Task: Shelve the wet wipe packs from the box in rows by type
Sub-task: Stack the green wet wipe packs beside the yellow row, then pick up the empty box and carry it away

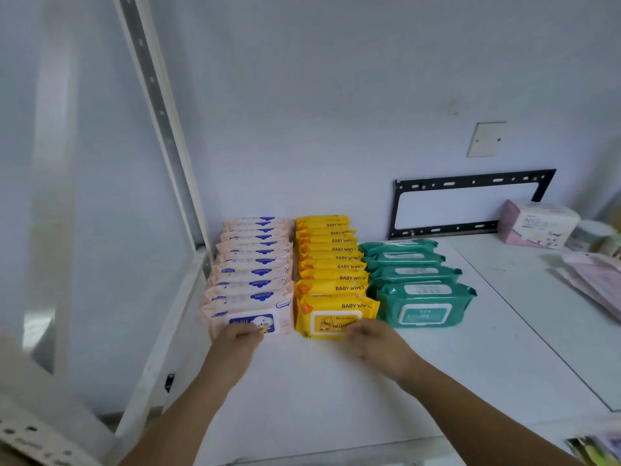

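Observation:
Three rows of wet wipe packs stand on the white shelf (319, 381), running front to back. The left row is pink packs (252, 274), the middle row yellow "BABY WIPES" packs (331, 264), the right row several green packs (416, 280). My left hand (237, 341) rests against the lower edge of the front pink pack (255, 317), fingers curled. My right hand (374, 338) touches the lower right corner of the front yellow pack (327, 319). Whether either hand grips its pack is not clear. The box is out of view.
A slotted shelf upright (161, 129) slants up at the left. A black metal bracket (470, 203) is on the wall behind the green row. A pink and white carton (537, 223) and flat pink packets (594, 280) lie at the right.

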Available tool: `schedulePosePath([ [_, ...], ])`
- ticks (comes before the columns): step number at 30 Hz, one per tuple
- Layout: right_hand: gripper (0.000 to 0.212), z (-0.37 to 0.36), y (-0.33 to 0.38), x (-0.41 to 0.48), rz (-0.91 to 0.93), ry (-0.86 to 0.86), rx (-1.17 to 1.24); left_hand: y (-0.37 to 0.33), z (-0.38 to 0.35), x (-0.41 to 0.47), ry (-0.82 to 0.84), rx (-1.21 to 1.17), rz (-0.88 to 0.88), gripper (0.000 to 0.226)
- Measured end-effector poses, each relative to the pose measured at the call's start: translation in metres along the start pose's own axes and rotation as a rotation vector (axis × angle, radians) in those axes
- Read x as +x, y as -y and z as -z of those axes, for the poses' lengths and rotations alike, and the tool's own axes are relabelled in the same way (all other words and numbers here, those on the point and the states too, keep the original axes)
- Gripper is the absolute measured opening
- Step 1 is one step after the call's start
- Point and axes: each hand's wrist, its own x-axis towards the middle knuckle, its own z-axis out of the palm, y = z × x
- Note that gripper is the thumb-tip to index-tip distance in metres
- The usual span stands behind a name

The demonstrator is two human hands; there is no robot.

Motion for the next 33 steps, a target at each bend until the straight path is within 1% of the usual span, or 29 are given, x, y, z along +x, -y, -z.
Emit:
schedulePosePath([
  [1,0.016,0.005,0.000,-0.001,0.014,-0.009,-0.050,0.002,-0.001,-0.001,0.007,0.021,-0.013,0.016],
  [4,0.013,0.024,0.002,-0.011,0.059,-0.003,-0.234,0.003,-0.006,-0.019,-0.004,0.186,-0.045,0.021],
  [7,0.021,0.043,0.000,-0.026,0.080,0.006,-0.403,0.004,-0.008,-0.040,-0.005,0.328,-0.072,0.031],
  [12,0.029,0.074,-0.027,-0.068,0.152,-0.020,-0.616,0.009,-0.028,-0.090,0.025,0.540,-0.109,0.034],
  [16,0.042,0.105,-0.068,-0.128,0.139,-0.026,-0.671,0.016,-0.079,-0.140,0.109,0.594,-0.154,0.031],
  [19,0.039,0.137,-0.107,-0.180,0.131,-0.082,-0.669,0.012,-0.140,-0.173,0.197,0.633,-0.206,0.029],
  [23,0.036,0.182,-0.174,-0.249,0.007,-0.184,-0.614,0.011,-0.234,-0.214,0.370,0.703,-0.306,0.025],
  [26,0.036,0.211,-0.225,-0.293,-0.139,-0.234,-0.577,0.020,-0.297,-0.239,0.528,0.779,-0.385,0.024],
  [33,0.039,0.245,-0.328,-0.366,-0.521,-0.345,-0.424,0.051,-0.423,-0.253,0.905,1.056,-0.455,0.023],
])
